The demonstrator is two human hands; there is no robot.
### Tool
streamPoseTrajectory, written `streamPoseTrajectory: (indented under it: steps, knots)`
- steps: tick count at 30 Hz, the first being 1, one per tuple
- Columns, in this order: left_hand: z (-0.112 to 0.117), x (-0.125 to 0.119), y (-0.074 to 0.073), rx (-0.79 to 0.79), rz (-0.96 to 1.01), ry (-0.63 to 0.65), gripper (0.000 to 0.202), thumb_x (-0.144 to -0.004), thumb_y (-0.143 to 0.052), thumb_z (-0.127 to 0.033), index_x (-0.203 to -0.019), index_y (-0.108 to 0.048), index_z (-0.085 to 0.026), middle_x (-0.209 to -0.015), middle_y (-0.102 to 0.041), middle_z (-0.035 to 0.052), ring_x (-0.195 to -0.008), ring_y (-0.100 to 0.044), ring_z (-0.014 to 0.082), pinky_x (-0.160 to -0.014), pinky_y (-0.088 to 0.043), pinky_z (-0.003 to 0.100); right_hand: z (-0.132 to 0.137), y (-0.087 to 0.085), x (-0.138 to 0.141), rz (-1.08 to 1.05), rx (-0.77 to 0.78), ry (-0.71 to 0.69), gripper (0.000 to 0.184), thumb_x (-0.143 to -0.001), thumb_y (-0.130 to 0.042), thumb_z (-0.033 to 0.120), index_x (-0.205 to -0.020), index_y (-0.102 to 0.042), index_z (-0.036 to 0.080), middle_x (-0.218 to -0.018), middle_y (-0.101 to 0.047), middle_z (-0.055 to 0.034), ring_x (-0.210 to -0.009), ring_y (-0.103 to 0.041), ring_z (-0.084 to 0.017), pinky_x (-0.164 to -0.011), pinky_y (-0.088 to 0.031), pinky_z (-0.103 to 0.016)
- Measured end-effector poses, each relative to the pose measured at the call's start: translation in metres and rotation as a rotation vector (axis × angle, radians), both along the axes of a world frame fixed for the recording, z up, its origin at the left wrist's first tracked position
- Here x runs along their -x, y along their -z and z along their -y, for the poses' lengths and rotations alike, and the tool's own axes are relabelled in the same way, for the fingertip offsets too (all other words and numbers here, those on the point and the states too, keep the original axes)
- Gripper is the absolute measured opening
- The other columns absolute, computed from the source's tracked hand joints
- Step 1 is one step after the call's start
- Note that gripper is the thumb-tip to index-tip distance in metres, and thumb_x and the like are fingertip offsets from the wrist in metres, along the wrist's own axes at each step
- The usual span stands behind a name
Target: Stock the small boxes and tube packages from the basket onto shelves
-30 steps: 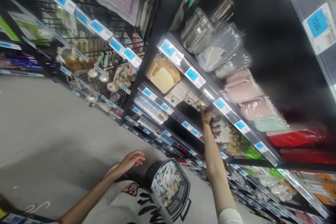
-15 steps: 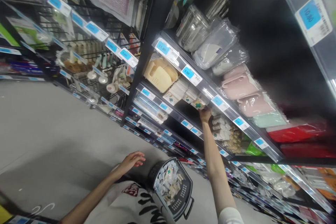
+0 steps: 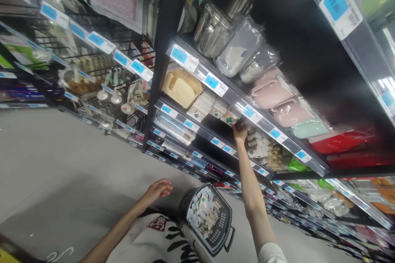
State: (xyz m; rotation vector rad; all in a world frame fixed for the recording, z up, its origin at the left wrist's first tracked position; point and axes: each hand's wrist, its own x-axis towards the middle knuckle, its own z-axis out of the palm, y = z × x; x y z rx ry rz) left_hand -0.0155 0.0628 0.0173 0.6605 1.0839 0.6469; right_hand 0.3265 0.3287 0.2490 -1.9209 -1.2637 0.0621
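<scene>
My right hand (image 3: 240,132) reaches under a shelf edge, beside a small pack with a green clover mark (image 3: 229,119). Its fingertips are in shadow, so whether they grip anything is unclear. Left of that pack are rows of white packs (image 3: 201,107); white rolled items (image 3: 258,144) lie to the right of the hand. My left hand (image 3: 160,189) hangs over the floor, fingers loosely bent and holding nothing. Between my arms on the floor stands a grey basket (image 3: 227,218), containing many small white and beige packs (image 3: 205,209).
A cream plastic holder (image 3: 182,88) sits at the shelf's left end. Above are clear-wrapped containers (image 3: 240,45) and pink wrapped items (image 3: 273,96). Price-tagged shelf edges run diagonally past my right arm. Utensils (image 3: 114,94) hang on a rack to the left, over grey floor (image 3: 77,152).
The view has shifted slightly, so the shelves appear further left and the basket further right. My right hand stays at the clover-marked pack, a little deeper in shadow. My left hand is much the same.
</scene>
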Motion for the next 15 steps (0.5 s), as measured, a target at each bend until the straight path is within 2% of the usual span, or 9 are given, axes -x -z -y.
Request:
streamPoseTrajectory:
  steps: [2,4,5,7,9,11,15]
  knots:
    - [0.002,0.001,0.001,-0.021,-0.008,-0.008,0.058,-0.065,-0.068,-0.067,-0.097,-0.067,-0.018,-0.103,-0.08,0.0153,-0.085,-0.076,0.0285,-0.079,-0.055,0.037,0.039,0.005,0.009,-0.025,-0.137,-0.023,0.044,-0.085,-0.066,0.039,-0.119,-0.056,0.013,-0.117,-0.071,-0.0171,-0.098,-0.071,-0.023,-0.088,-0.057,-0.034]
    - [0.004,0.002,0.005,-0.034,-0.015,-0.012,0.057,-0.067,-0.066,-0.065,-0.098,-0.066,-0.018,-0.102,-0.081,0.0155,-0.087,-0.076,0.0289,-0.081,-0.055,0.038,0.09,0.016,0.018,0.0,-0.285,-0.042,0.031,-0.095,-0.05,0.04,-0.111,-0.06,0.017,-0.112,-0.072,-0.014,-0.1,-0.07,-0.022,-0.089,-0.057,-0.034]
    - [0.005,0.003,0.008,-0.032,-0.017,-0.01,0.056,-0.068,-0.064,-0.065,-0.099,-0.066,-0.018,-0.1,-0.081,0.0155,-0.087,-0.076,0.0293,-0.082,-0.055,0.039,0.118,0.024,0.021,0.036,-0.318,-0.03,0.028,-0.096,-0.049,0.041,-0.105,-0.063,0.018,-0.108,-0.072,-0.0124,-0.099,-0.07,-0.023,-0.092,-0.056,-0.036]
    - [0.007,0.003,0.014,-0.015,-0.023,0.011,0.056,-0.067,-0.062,-0.064,-0.1,-0.064,-0.019,-0.094,-0.081,0.0152,-0.088,-0.077,0.0306,-0.083,-0.056,0.04,0.168,0.038,0.021,0.09,-0.316,-0.089,0.023,-0.096,-0.051,0.039,-0.093,-0.066,0.022,-0.097,-0.073,-0.0097,-0.096,-0.07,-0.024,-0.095,-0.055,-0.04]
    - [0.01,0.002,0.019,-0.011,-0.035,0.074,0.056,-0.066,-0.061,-0.062,-0.102,-0.063,-0.019,-0.093,-0.081,0.0156,-0.09,-0.077,0.0315,-0.084,-0.056,0.04,0.204,0.048,0.013,0.102,-0.284,-0.123,0.02,-0.093,-0.053,0.037,-0.085,-0.065,0.023,-0.09,-0.072,-0.0086,-0.092,-0.069,-0.024,-0.093,-0.055,-0.043]
    - [0.015,0.0,0.024,-0.034,-0.059,0.179,0.057,-0.067,-0.058,-0.059,-0.105,-0.063,-0.018,-0.096,-0.082,0.0165,-0.091,-0.078,0.0316,-0.085,-0.056,0.041,0.227,0.053,-0.001,0.07,-0.264,-0.048,0.019,-0.091,-0.051,0.035,-0.081,-0.063,0.024,-0.088,-0.071,-0.0076,-0.089,-0.069,-0.024,-0.09,-0.055,-0.041]
    - [0.023,-0.01,0.025,-0.141,-0.187,0.494,0.052,-0.073,-0.054,-0.049,-0.112,-0.066,-0.017,-0.111,-0.08,0.0171,-0.092,-0.077,0.0297,-0.087,-0.057,0.04,0.256,0.068,-0.036,-0.017,-0.21,0.27,0.019,-0.085,-0.042,0.029,-0.075,-0.056,0.023,-0.076,-0.064,-0.0037,-0.08,-0.064,-0.021,-0.081,-0.053,-0.032]
